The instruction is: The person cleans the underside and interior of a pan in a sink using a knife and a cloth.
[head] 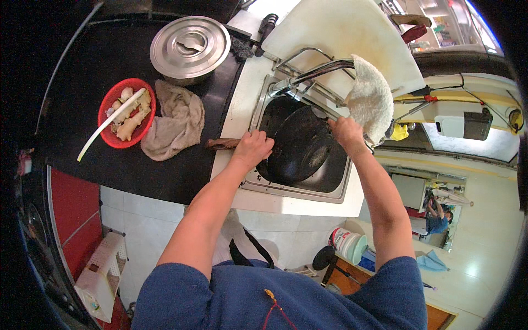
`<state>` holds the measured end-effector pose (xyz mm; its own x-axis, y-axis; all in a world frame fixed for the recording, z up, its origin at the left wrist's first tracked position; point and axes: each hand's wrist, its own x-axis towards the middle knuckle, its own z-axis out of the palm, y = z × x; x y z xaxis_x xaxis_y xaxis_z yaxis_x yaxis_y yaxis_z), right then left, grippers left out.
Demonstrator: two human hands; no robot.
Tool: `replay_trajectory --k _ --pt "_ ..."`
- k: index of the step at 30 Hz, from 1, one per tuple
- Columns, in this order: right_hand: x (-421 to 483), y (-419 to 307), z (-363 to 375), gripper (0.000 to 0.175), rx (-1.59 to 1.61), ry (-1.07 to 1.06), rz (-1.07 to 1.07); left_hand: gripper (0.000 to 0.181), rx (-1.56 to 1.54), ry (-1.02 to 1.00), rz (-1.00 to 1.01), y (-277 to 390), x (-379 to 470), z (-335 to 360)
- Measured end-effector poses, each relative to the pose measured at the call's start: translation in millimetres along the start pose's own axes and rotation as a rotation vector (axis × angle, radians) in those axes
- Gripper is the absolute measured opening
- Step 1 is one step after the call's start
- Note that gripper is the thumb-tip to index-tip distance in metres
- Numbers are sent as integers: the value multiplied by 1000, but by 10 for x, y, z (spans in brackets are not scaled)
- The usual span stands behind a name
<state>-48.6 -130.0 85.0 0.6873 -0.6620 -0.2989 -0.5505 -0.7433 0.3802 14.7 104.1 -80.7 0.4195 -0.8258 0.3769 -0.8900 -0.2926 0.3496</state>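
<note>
A dark wok lies tilted in the steel sink, below the chrome faucet. My left hand is closed around the wok's brown handle, whose end sticks out over the counter's edge to the left. At the wok's far right rim, my right hand has its fingers curled by the metal; whether it grips the rim or something small there, I cannot tell. A white towel hangs over the faucet's end, just above my right hand.
On the black counter at left stand a lidded steel pot, a crumpled cloth and a red basket holding ginger, garlic and a scallion stalk. A large white cutting board leans behind the sink. A bucket stands on the floor.
</note>
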Motion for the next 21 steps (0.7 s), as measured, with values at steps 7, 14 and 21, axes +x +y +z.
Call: replay_trajectory --k 7,14,21 --pt "-210 -153 -123 48 -95 23 -172 27 -3 -6 -14 -6 1 19" --pt "-543 -671 331 48 -64 -46 -282 26 -51 43 0 -18 30 12" --pt "-355 -52 730 41 179 347 -20 27 -2 0 10 -39 65 12"
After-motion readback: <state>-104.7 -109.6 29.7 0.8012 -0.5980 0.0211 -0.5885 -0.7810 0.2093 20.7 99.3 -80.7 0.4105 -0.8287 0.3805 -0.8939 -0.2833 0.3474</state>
